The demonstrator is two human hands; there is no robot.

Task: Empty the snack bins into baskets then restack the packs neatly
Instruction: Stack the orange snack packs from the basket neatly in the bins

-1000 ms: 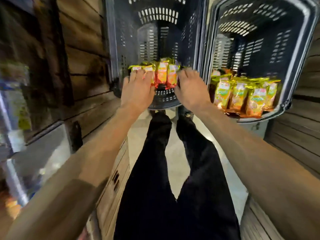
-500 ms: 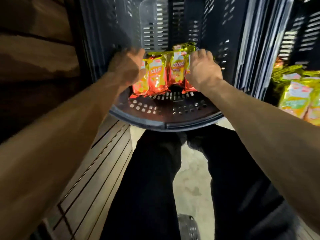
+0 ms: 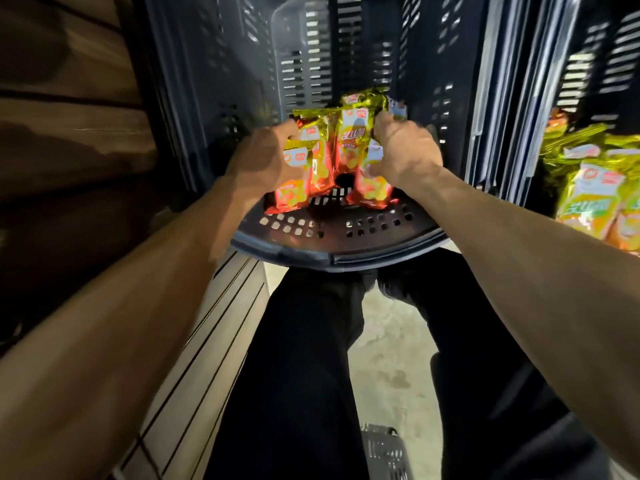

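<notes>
i have both hands inside the dark blue slotted plastic basket [image 3: 332, 237]. the red-and-gold foil snack packs [image 3: 349, 143] stand bunched near its middle, on the perforated surface. my left hand [image 3: 263, 161] has its grip curled round the packs at the left end, and my right hand [image 3: 405, 154] has its grip curled round those at the right end. pressing in from both ends, i judge, keeps the slippery packs together as one bundle for lifting. green-and-yellow foil packs [image 3: 588, 199] sit well apart at the right.

A shop: plastic shopping baskets [image 3: 207, 81] hold rows of identical foil snack packs [image 3: 353, 140] beside a wood-panelled wall [image 3: 69, 133].
</notes>
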